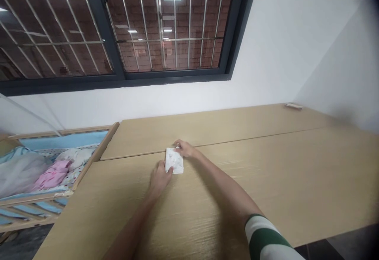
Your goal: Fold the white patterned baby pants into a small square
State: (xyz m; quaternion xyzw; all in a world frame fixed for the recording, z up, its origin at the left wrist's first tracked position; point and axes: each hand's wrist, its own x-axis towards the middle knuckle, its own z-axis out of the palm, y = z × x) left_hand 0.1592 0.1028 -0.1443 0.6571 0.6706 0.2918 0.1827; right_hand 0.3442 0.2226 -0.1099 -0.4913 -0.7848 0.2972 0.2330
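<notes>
A small white square with a faint print [174,161] is between my two hands above the wooden board surface [225,181]. It looks like folded cloth or paper; I cannot tell which. My left hand [160,178] pinches its lower left side, the thumb lying on the front near the bottom edge. At the upper right corner, my right hand [184,148] grips it with fingers bent over the top edge. Part of each hand's fingers is hidden behind the square.
Left of the boards stands a wooden cot [95,155] with blue lining, holding pink cloth [55,175] and white bedding. A seam runs across the boards. A small flat item [293,106] lies at the far right corner. Behind are a white wall [266,54] and a barred window [171,75].
</notes>
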